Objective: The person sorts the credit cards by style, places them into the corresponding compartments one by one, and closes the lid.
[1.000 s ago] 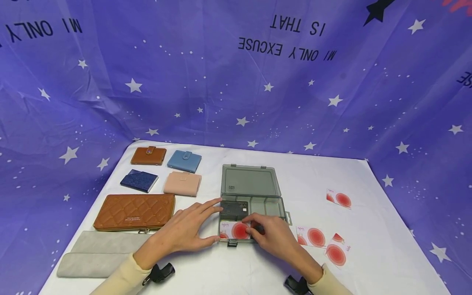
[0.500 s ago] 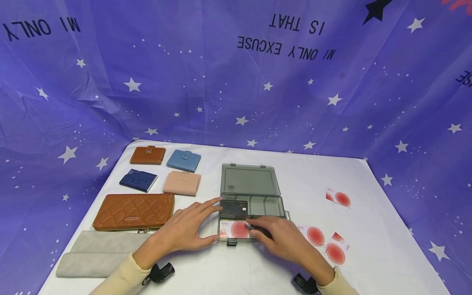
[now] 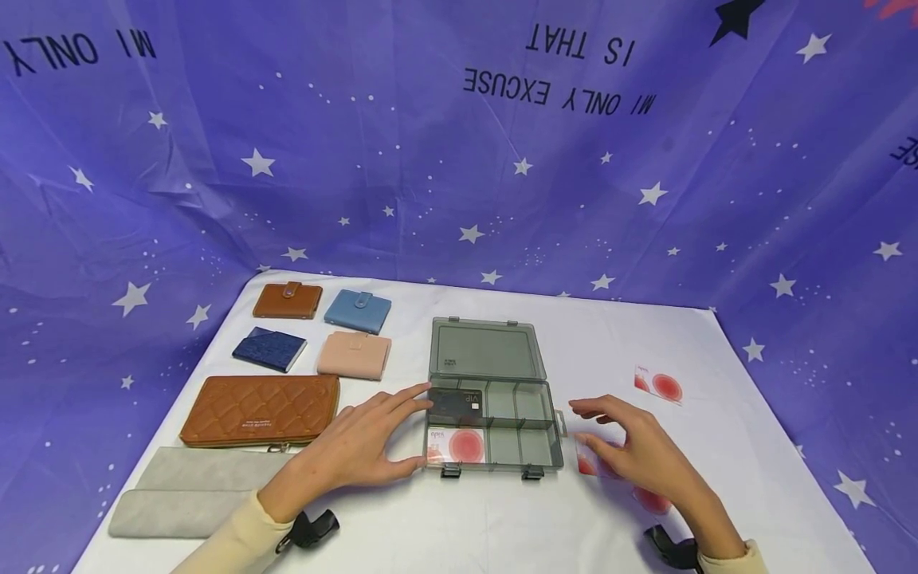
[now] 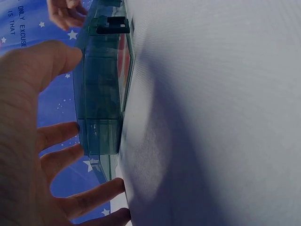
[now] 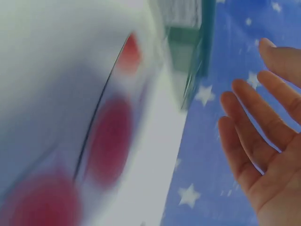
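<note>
A transparent grey-green divided box (image 3: pixel 539 442) lies with its lid (image 3: pixel 488 351) folded back. In its left compartments are a black VIP card (image 3: pixel 453 404) and a white card with a red circle (image 3: pixel 459 446). My left hand (image 3: pixel 358 446) rests against the box's left side, thumb and fingertips right at the rim, as the left wrist view also shows. To the right of the box hovers my right hand (image 3: pixel 638 442), fingers loosely bent and holding nothing. Beneath it two red-circle cards (image 3: pixel 651 501) on the white cloth are partly hidden.
Another red-circle card (image 3: pixel 658 385) lies farther back on the right. At the left are small wallets in brown (image 3: pixel 288 300), blue (image 3: pixel 358 311), navy (image 3: pixel 269 349) and pink (image 3: pixel 355 355). A quilted brown wallet (image 3: pixel 261 410) and a grey pouch (image 3: pixel 194 498) lie nearer.
My right hand has let go of the card in the front left compartment and moved right, out over the loose cards. My left hand stays at the box.
</note>
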`<control>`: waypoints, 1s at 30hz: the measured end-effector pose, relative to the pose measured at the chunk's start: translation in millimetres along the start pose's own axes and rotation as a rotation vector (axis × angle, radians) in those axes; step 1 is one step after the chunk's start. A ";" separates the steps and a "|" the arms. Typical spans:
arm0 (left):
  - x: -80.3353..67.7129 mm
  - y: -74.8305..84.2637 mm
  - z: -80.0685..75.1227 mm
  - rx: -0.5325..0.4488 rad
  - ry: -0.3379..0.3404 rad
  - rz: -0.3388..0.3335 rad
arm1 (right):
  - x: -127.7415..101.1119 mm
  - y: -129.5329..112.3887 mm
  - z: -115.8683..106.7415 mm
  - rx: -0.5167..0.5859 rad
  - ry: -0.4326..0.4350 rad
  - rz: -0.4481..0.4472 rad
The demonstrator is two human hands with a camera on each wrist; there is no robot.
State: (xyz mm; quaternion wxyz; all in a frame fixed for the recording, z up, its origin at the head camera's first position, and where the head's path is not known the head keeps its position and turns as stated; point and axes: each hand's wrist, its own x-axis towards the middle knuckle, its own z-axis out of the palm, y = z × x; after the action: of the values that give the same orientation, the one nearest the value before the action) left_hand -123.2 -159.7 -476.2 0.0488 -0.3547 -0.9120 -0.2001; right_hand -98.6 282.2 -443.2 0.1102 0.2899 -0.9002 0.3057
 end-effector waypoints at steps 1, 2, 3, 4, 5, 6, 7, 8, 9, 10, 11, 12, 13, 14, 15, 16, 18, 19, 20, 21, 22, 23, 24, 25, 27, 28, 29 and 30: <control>0.0 0.0 0.2 -0.002 -0.001 0.001 | -4.7 5.3 -2.8 -0.012 0.002 0.025; 0.1 0.0 0.4 -0.005 -0.001 0.002 | -9.6 10.3 -5.3 -0.026 -0.001 0.052; 0.1 0.0 0.6 -0.006 -0.002 0.003 | -14.5 14.9 -7.2 -0.041 -0.004 0.078; 0.2 0.0 0.8 -0.008 -0.002 0.004 | -19.4 19.1 -8.6 -0.053 -0.009 0.102; 0.3 0.0 1.0 -0.008 -0.002 0.005 | -24.1 23.0 -9.8 -0.066 -0.018 0.129; 0.4 -0.1 1.1 -0.009 -0.001 0.006 | -28.7 26.3 -10.8 -0.080 -0.029 0.151; 0.3 -0.1 1.1 -0.008 -0.001 0.006 | -33.1 29.2 -11.5 -0.095 -0.043 0.178; 0.4 -0.2 1.2 -0.007 0.000 0.005 | -37.2 31.4 -12.2 -0.107 -0.061 0.207; 0.3 -0.2 1.2 -0.007 0.000 0.005 | -40.9 33.5 -12.6 -0.116 -0.079 0.233; 0.3 -0.3 1.2 -0.008 -0.001 0.004 | -44.5 35.4 -13.1 -0.124 -0.100 0.256; 0.2 -0.4 1.1 -0.007 -0.002 0.003 | -47.8 36.9 -13.5 -0.135 -0.117 0.279; 0.1 -0.4 1.0 -0.008 -0.003 0.002 | -50.8 38.4 -13.7 -0.146 -0.129 0.296; 0.0 -0.5 0.8 -0.007 -0.003 0.001 | -53.5 39.8 -13.8 -0.161 -0.135 0.307; -0.1 -0.5 0.7 -0.008 -0.003 0.000 | -55.8 41.0 -14.0 -0.175 -0.137 0.309; 0.0 -0.5 0.5 -0.008 -0.002 0.001 | -57.7 42.4 -13.8 -0.189 -0.133 0.303; -0.1 -0.4 0.3 -0.006 -0.001 0.000 | -59.5 43.4 -13.7 -0.200 -0.126 0.296; 0.0 -0.2 0.0 -0.005 0.002 0.000 | -62.0 45.2 -13.1 -0.207 -0.104 0.277; 0.1 -0.1 -0.1 -0.005 0.003 0.000 | -62.7 45.8 -12.6 -0.209 -0.099 0.264; 0.2 0.0 -0.1 -0.005 0.003 0.001 | -63.5 46.5 -12.0 -0.204 -0.099 0.253; 0.2 0.0 -0.1 -0.006 0.003 0.001 | -63.6 46.9 -11.4 -0.196 -0.099 0.243; 0.1 0.1 -0.1 -0.006 0.002 0.000 | -63.9 47.2 -10.9 -0.185 -0.099 0.238; 0.0 0.2 -0.1 -0.007 0.000 0.000 | -64.2 47.4 -10.4 -0.176 -0.099 0.234; -0.1 0.2 0.0 -0.009 -0.002 0.000 | -64.6 47.5 -10.1 -0.180 -0.098 0.229; -0.2 0.2 0.1 -0.009 -0.003 -0.001 | -65.1 47.7 -9.8 -0.179 -0.100 0.226; -0.4 0.3 0.2 -0.010 -0.005 -0.002 | -65.5 48.2 -9.6 -0.176 -0.099 0.223; -0.5 0.2 0.3 -0.011 -0.006 -0.002 | -65.9 48.2 -9.8 -0.178 -0.099 0.227; -0.5 0.2 0.4 -0.011 -0.006 -0.002 | -66.3 48.4 -9.9 -0.187 -0.101 0.227; -0.5 0.2 0.6 -0.012 -0.006 -0.003 | -66.6 48.6 -10.0 -0.191 -0.106 0.229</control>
State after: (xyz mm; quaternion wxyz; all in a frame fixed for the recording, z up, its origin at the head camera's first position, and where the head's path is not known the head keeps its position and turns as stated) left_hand -122.7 -159.7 -476.8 0.0439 -0.3542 -0.9114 -0.2047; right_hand -73.3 350.0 -484.0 0.0539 0.1893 -0.9570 0.2133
